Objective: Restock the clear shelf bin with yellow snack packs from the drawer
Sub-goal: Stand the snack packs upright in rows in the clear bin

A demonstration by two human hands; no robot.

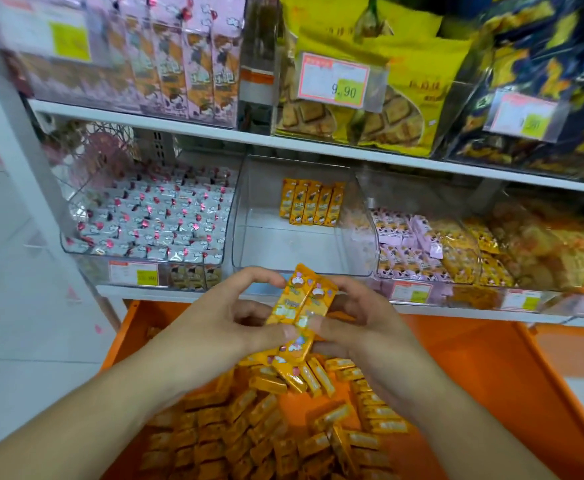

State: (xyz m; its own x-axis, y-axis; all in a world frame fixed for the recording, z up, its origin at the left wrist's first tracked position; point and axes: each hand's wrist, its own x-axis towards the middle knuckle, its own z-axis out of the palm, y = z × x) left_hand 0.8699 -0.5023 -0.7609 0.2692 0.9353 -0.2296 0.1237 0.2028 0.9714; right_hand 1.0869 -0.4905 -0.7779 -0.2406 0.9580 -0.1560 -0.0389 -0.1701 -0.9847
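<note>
Hands meet above open orange drawer (484, 368): left hand (228, 323) and right hand (360, 323) both pinch small stack of yellow foil snack packs (301, 306), squaring edges, likely so stack goes in as neat row. Clear plastic shelf bin (270, 244) just beyond, holding one short row at back (mostly bare). Stack count unclear; fingers cover lower packs, print blurred.

Left bin (76, 216) packed with silver-pink wrapped sweets. Right bin (463, 265): pink and golden packs. Upper shelf (166, 124): pink cartons (186, 67), yellow biscuit bags (405, 109), price tag (334, 79) reading 9.90.
</note>
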